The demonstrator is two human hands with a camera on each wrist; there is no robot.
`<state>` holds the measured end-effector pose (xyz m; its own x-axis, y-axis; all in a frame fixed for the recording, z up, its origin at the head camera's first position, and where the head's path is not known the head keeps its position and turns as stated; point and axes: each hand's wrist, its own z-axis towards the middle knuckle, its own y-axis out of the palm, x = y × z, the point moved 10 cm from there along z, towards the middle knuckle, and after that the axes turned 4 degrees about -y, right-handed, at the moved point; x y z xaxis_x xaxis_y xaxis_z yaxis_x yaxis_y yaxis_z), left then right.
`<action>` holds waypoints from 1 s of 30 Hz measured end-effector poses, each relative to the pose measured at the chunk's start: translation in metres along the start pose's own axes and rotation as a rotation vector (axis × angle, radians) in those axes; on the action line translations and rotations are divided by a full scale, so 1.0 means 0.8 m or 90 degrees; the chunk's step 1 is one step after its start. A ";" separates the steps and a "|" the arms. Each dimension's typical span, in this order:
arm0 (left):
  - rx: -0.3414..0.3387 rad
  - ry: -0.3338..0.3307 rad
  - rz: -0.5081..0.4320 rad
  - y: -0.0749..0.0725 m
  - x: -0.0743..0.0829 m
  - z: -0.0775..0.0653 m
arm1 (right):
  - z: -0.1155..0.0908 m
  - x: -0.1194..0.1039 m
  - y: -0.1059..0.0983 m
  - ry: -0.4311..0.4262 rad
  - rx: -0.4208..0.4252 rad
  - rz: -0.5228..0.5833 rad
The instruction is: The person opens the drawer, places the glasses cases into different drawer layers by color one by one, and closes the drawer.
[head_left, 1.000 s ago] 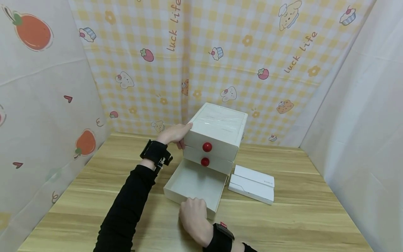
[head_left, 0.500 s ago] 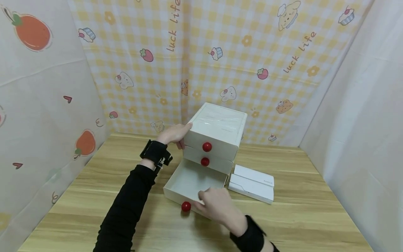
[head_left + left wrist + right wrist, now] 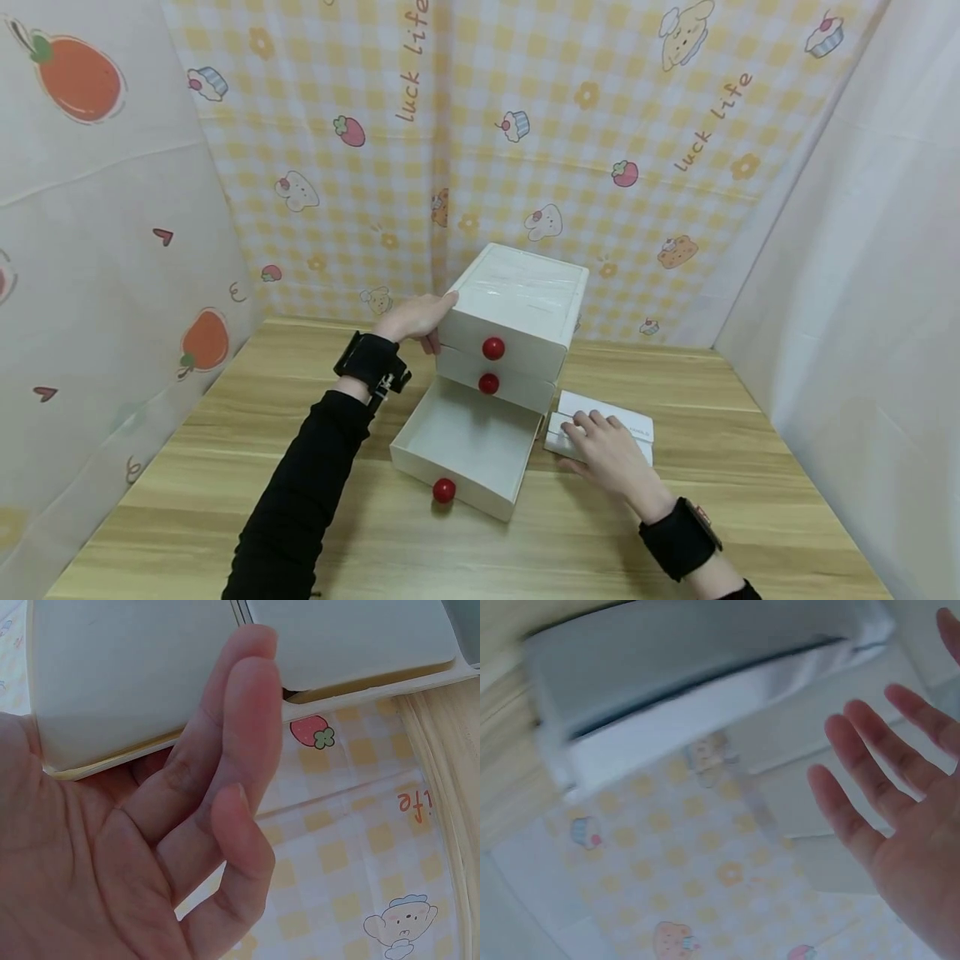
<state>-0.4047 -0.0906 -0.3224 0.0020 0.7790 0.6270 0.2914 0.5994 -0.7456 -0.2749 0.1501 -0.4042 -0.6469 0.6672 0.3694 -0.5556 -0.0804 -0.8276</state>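
Observation:
A white drawer cabinet (image 3: 517,287) with red ball knobs stands mid-table, its bottom drawer (image 3: 480,442) pulled out and bare inside. My left hand (image 3: 416,318) rests against the cabinet's left side near the upper front corner. In the left wrist view, the fingers of that hand (image 3: 217,772) lie fairly straight along the white side. To the right of the cabinet lies a flat white case (image 3: 636,427) with a flap and small lettering, partly covered by my right hand (image 3: 611,454). The right wrist view shows the right fingers (image 3: 855,802) spread beside the blurred case (image 3: 705,667); contact cannot be made out.
The open drawer juts toward the front, with its red knob (image 3: 444,491) at the front panel. The wood-grain table (image 3: 300,533) surrounds the cabinet. Patterned cloth (image 3: 337,208) hangs behind, and a white cloth (image 3: 840,333) borders the right side.
My right hand has left the bottom drawer's front, uncovering its red knob, and moved right to over the white case. The left hand and the cabinet have stayed put.

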 end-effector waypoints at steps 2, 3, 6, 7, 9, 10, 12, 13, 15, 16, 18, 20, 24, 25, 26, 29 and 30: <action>0.000 0.001 -0.003 0.000 0.000 0.001 | -0.008 0.007 0.008 -0.006 0.000 -0.029; 0.000 0.000 -0.003 0.000 0.000 0.001 | -0.012 0.009 0.012 -0.010 0.002 -0.039; -0.004 -0.003 0.000 0.001 -0.002 0.003 | -0.021 0.013 0.023 -0.014 0.003 -0.051; -0.004 -0.004 0.001 0.001 -0.002 0.003 | -0.024 0.014 0.026 -0.013 0.001 -0.049; -0.005 -0.006 -0.002 0.001 -0.002 0.002 | -0.027 0.017 0.033 -0.008 -0.010 -0.041; -0.006 -0.006 -0.002 0.001 -0.002 0.002 | -0.028 0.019 0.037 -0.005 -0.016 -0.035; -0.008 -0.007 -0.004 0.001 -0.002 0.002 | -0.029 0.021 0.044 -0.003 -0.026 -0.028; -0.008 -0.008 -0.003 0.000 -0.002 0.002 | -0.030 0.021 0.046 -0.004 -0.029 -0.023; -0.008 -0.007 0.000 0.000 -0.002 0.001 | -0.031 0.021 0.050 -0.013 -0.024 -0.022; -0.008 -0.006 0.004 0.000 -0.002 0.001 | -0.032 0.021 0.052 -0.018 -0.022 -0.020; -0.007 -0.003 0.010 0.000 0.000 0.001 | -0.033 0.021 0.054 -0.021 -0.016 -0.009; -0.006 0.000 0.014 0.000 0.000 0.000 | -0.034 0.021 0.056 -0.021 -0.010 0.007; -0.005 0.001 0.017 0.001 0.000 0.000 | -0.035 0.023 0.061 -0.018 -0.003 0.030; -0.005 0.000 0.016 0.001 0.000 0.000 | -0.036 0.022 0.061 -0.021 0.000 0.030; -0.004 0.000 0.016 0.001 0.000 0.001 | -0.036 0.022 0.062 -0.025 0.002 0.031; -0.005 -0.001 0.014 0.001 -0.001 0.001 | -0.039 0.021 0.064 -0.033 0.003 0.037; -0.006 -0.001 0.014 0.000 -0.001 0.001 | -0.039 0.020 0.065 -0.037 0.001 0.041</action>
<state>-0.4052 -0.0912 -0.3235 0.0062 0.7920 0.6105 0.3005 0.5808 -0.7566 -0.2980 0.1799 -0.4547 -0.7105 0.6164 0.3396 -0.5127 -0.1227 -0.8498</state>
